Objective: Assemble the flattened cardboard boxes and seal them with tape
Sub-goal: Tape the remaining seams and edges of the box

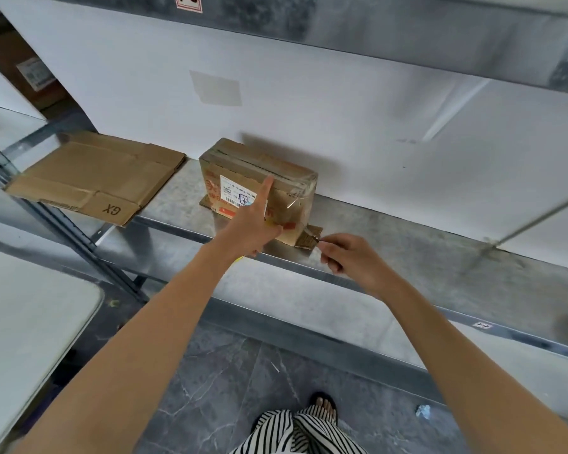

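Right grip point(351, 257) pinched a small tab point(309, 239), tape or flap, could not tell, at the lower right corner of the taped cardboard box point(259, 162). Left grip point(256, 224) lay flat, fingers straight, bracing the box front. Box stood on the metal shelf point(391, 231). Best done with a firm brace and the tab drawn taut and low. Flattened box point(92, 178) lay well left.

the left hand point(254, 221) hides part of the box point(243, 162) front and its label point(232, 191), whose print is too small to read. the small piece point(313, 239) the right hand point(351, 257) pinches, at the box's 4 o'clock corner, is too small to identify. at 12 o'clock, the top edge cuts off a sticker point(188, 1).
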